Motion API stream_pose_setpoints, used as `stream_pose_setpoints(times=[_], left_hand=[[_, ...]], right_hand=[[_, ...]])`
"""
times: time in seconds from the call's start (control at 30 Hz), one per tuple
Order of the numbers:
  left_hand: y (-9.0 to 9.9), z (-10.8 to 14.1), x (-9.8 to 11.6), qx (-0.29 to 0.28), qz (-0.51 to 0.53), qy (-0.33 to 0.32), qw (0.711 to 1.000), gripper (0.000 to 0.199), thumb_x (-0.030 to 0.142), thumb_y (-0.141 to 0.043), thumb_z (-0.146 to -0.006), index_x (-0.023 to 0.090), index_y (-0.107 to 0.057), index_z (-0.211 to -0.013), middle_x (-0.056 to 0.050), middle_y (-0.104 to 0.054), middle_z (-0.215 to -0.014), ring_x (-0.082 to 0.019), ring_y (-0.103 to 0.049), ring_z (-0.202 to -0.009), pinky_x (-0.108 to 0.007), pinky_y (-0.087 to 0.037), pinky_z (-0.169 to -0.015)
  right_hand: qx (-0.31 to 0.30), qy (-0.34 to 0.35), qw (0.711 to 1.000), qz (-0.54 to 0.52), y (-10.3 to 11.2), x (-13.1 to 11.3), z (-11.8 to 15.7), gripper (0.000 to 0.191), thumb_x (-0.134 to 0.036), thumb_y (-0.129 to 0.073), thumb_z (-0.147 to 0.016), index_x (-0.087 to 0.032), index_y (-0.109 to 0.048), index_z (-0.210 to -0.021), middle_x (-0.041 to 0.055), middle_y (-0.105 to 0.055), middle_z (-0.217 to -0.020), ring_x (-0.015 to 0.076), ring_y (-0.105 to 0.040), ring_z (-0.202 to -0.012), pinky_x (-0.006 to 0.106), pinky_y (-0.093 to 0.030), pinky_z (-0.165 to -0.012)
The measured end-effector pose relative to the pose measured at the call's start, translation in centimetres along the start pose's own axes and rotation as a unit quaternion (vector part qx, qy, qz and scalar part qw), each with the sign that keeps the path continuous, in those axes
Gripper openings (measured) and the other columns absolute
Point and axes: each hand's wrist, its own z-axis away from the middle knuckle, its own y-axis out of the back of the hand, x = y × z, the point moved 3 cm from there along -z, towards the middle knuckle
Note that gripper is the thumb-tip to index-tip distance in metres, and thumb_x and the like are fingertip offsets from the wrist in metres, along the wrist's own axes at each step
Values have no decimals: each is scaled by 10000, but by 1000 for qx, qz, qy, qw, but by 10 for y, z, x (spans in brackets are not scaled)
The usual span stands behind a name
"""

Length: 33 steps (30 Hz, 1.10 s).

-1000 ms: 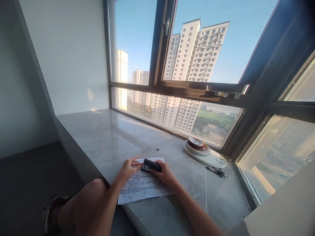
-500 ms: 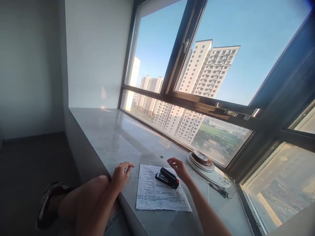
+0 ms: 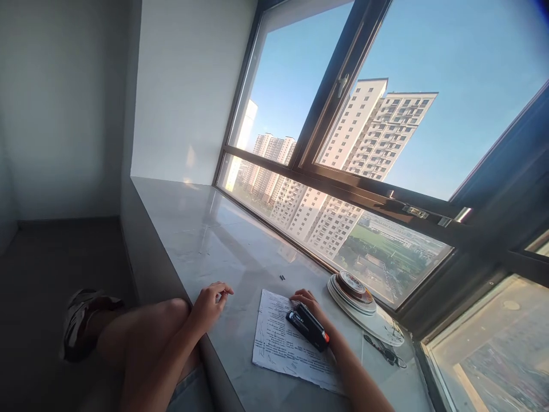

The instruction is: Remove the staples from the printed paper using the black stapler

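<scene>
Printed paper sheets [image 3: 278, 343] lie on the grey stone sill, with a black stapler [image 3: 307, 327] with a red mark resting on them. Bent over the upper right edge of the paper is my right hand [image 3: 311, 303], closed on that edge just behind the stapler. The stapler hides its palm and thumb. To the left of the paper, my left hand [image 3: 211, 306] rests at the sill's front edge. It is empty, with its fingers loosely bent and apart.
Two small dark staple strips [image 3: 282, 277] lie beyond the paper. A stack of plates [image 3: 351, 297] stands against the window on the right, with dark-handled scissors [image 3: 384, 350] beside it. Tiny bits [image 3: 205, 253] lie farther left on the sill. My bent leg [image 3: 146, 332] is below the sill's edge.
My right hand has come down from above to the paper's edge. Paper and stapler have shifted right and turned slightly. My left hand has hardly moved; the camera view has tilted a little.
</scene>
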Motion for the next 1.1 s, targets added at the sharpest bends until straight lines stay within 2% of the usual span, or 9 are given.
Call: stream_pose_setpoints(times=[0.2, 0.3, 0.4, 0.5, 0.57, 0.67, 0.83, 0.97, 1.1], left_hand=[[1, 0, 2, -1, 8, -2, 1000, 266, 230, -443, -918, 245, -706, -876, -18, -737, -933, -182, -666, -839, -288, -483, -760], [1, 0, 4, -5, 13, 1, 1000, 259, 209, -448, -914, 240, -701, -868, -15, -730, -914, -179, -660, -840, -290, -476, -769], [1, 3, 5, -14, 10, 5, 1000, 263, 176, -447, -911, 236, -699, -864, -16, -723, -910, -174, -651, -826, -290, -470, -762], [1, 6, 8, -26, 2, 6, 1000, 262, 121, -465, -883, 234, -700, -852, -12, -710, -887, -166, -640, -793, -284, -467, -752], [0, 8, 10, -30, -6, 8, 1000, 265, 87, -478, -862, 232, -700, -845, -10, -700, -866, -162, -633, -774, -280, -464, -743], [-2, 9, 14, -26, -16, 13, 999, 270, 65, -483, -856, 228, -698, -841, -11, -693, -863, -163, -629, -780, -281, -460, -743], [-1, 10, 18, -3, -16, 13, 1000, 277, 74, -460, -879, 223, -690, -838, -16, -683, -861, -164, -623, -775, -286, -456, -729], [4, 10, 19, 35, 16, 9, 999, 267, 105, -442, -898, 222, -670, -826, -16, -687, -867, -172, -635, -833, -284, -455, -740], [11, 12, 18, 107, 43, 24, 993, 239, 140, -439, -910, 221, -648, -832, -12, -679, -875, -174, -622, -841, -287, -460, -749]], right_hand=[[6, -31, 997, 71, 42, 67, 46, 403, -522, -538, -926, -263, -755, -1146, 129, -644, -1128, 296, -614, -1075, 450, -486, -993], [3, -55, 992, 111, 50, 82, 38, 471, -569, -494, -925, -258, -747, -1171, 139, -649, -1160, 315, -611, -1101, 479, -470, -1029], [-34, -65, 987, 140, 45, 82, 10, 530, -599, -450, -936, -287, -678, -1299, 117, -615, -1339, 335, -566, -1209, 539, -402, -1099], [-105, -61, 981, 150, 32, 73, -22, 574, -588, -390, -980, -335, -492, -1485, 53, -449, -1559, 337, -390, -1423, 589, -265, -1180], [-140, -33, 980, 141, 21, 64, -43, 590, -564, -355, -1009, -316, -405, -1542, 48, -372, -1608, 317, -282, -1497, 553, -187, -1220], [-168, 27, 978, 125, 6, 53, -72, 605, -546, -324, -1030, -279, -348, -1571, 60, -333, -1622, 283, -230, -1525, 505, -140, -1245], [-198, 74, 971, 112, -25, 33, -111, 616, -572, -292, -1033, -310, -276, -1590, 32, -254, -1648, 265, -173, -1542, 570, -86, -1242], [-222, 130, 961, 105, -62, -10, -144, 603, -559, -263, -1048, -322, -221, -1600, 10, -209, -1662, 253, -128, -1552, 575, -54, -1241], [-224, 164, 955, 106, -98, -61, -176, 580, -527, -291, -1055, -327, -232, -1597, 18, -239, -1653, 267, -145, -1548, 592, -73, -1233]])
